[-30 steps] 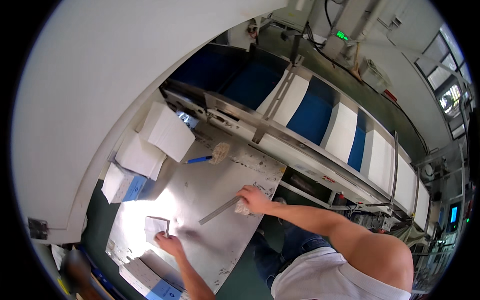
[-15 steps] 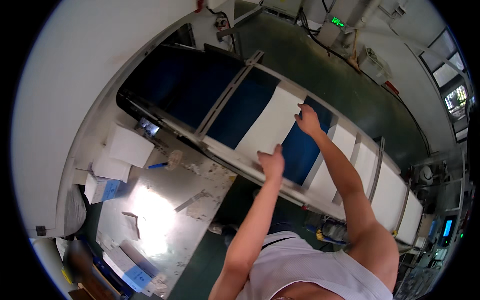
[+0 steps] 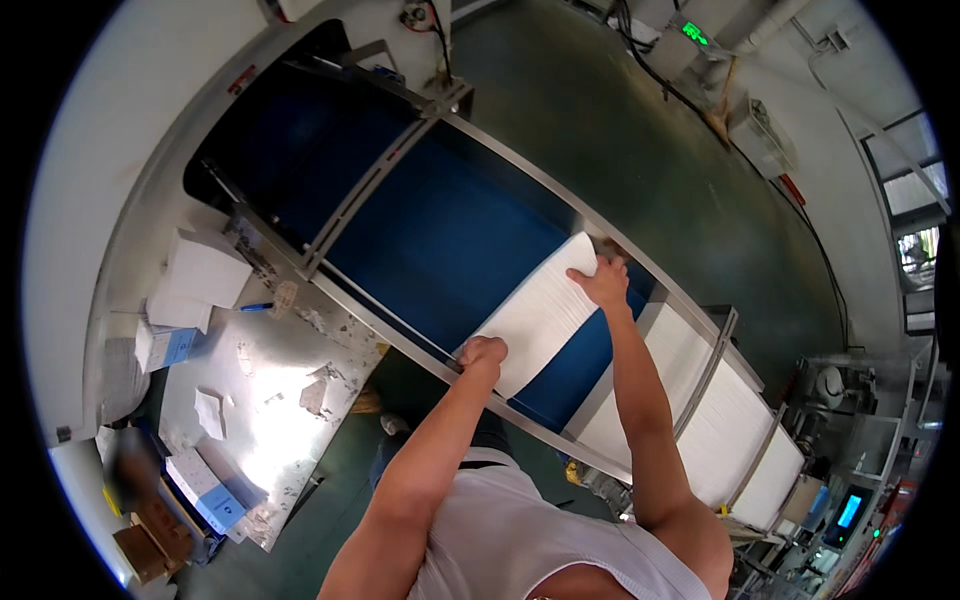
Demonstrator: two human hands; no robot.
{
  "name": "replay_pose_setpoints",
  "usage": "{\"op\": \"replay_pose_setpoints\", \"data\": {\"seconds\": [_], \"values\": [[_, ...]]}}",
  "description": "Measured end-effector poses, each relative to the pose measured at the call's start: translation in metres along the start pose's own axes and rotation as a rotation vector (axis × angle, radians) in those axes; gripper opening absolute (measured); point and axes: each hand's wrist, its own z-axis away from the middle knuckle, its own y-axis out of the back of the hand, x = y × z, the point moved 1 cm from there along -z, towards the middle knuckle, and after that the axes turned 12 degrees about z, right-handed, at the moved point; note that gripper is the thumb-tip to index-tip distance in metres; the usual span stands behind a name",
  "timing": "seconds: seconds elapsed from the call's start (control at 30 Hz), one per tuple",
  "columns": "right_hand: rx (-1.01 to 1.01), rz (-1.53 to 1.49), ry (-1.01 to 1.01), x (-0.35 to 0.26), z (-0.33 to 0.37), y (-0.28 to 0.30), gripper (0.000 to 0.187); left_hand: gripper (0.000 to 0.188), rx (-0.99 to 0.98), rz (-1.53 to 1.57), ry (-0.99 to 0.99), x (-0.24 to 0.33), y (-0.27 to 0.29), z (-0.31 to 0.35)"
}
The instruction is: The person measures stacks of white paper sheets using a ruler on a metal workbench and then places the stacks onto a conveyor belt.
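Note:
A long white stack of thin paper (image 3: pixel 548 312), with fine lines along its side, lies across the blue conveyor belt (image 3: pixel 440 235). My left hand (image 3: pixel 484 353) is closed on its near left corner, by the near rail, with most of the fingertips hidden. At the far end my right hand (image 3: pixel 605 283) grips the stack, thumb on top and fingers over the right side. Further right on the conveyor lie more white paper stacks (image 3: pixel 738 432), apart from the one between my hands.
Metal rails (image 3: pixel 550 182) edge the conveyor, and a metal crossbar (image 3: pixel 372 185) spans it. At the left a metal table (image 3: pixel 235 375) carries white paper piles (image 3: pixel 205 268), a blue pen (image 3: pixel 256 307) and blue-and-white packs (image 3: pixel 205 492). A lit screen (image 3: pixel 850 508) stands far right.
My hands have closed on the paper stack. It has moved right along the belt toward the other stacks, and its far end is tilted. The view has shifted too.

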Motion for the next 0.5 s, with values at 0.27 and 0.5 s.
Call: {"op": "replay_pose_setpoints", "data": {"seconds": [0.27,0.5], "values": [[-0.209,-0.237,-0.121,0.143,0.042,-0.018,0.101,0.099,-0.096,0.293,-0.284,-0.026,-0.055,0.052],[-0.109,-0.528,-0.025,0.145,0.051,0.030,0.077,0.116,-0.082,0.379,-0.452,0.000,0.000,0.065]]}}
